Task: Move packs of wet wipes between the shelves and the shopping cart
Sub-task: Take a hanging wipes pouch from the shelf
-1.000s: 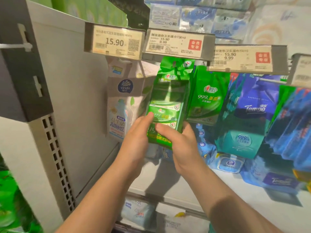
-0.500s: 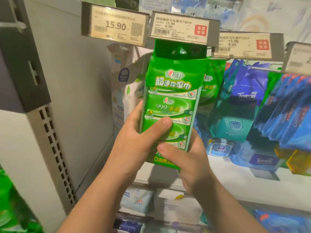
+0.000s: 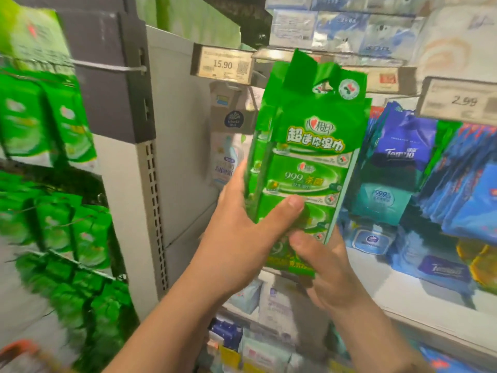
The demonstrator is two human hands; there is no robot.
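Observation:
A tall green pack of wet wipes (image 3: 309, 157) is upright in front of the shelf, off its hook. My left hand (image 3: 242, 238) grips its left side, thumb across the front. My right hand (image 3: 325, 273) holds its bottom edge from below. Its torn green header flap sticks up near the price tags. The shopping cart is not clearly in view.
Blue Tempo packs (image 3: 403, 152) and teal packs (image 3: 382, 200) hang on the right. A white Vinda pack (image 3: 228, 146) hangs behind. Price tags (image 3: 222, 65) line the shelf edge. Green packs (image 3: 48, 125) hang on the left bay beyond the grey upright (image 3: 153, 211). More packs lie on the lower shelf (image 3: 269, 305).
Both hands have pulled the green pack off its hook and toward me. The view has swung left, so the left bay of green packs now shows.

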